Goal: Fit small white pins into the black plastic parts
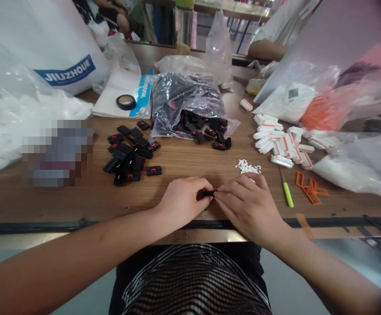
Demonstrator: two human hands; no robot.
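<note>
Close to the table's front edge, my left hand (184,202) pinches a small black plastic piece (205,194) between thumb and fingers. The fingers of my right hand (249,206) are pressed together at the other end of that piece. They hide whether anything small is between them. Just beyond my right hand lies a scatter of tiny white pins (247,166). Left of my hands is a loose pile of black plastic housings (128,159), some with a red-orange mark.
A clear bag (190,92) spills more black housings at the back. To the right lie white pieces with orange strips (285,142), a green-handled tool (288,194) and orange frames (308,192). Black tape (125,102) rests on papers. A person's arm (267,49) shows behind.
</note>
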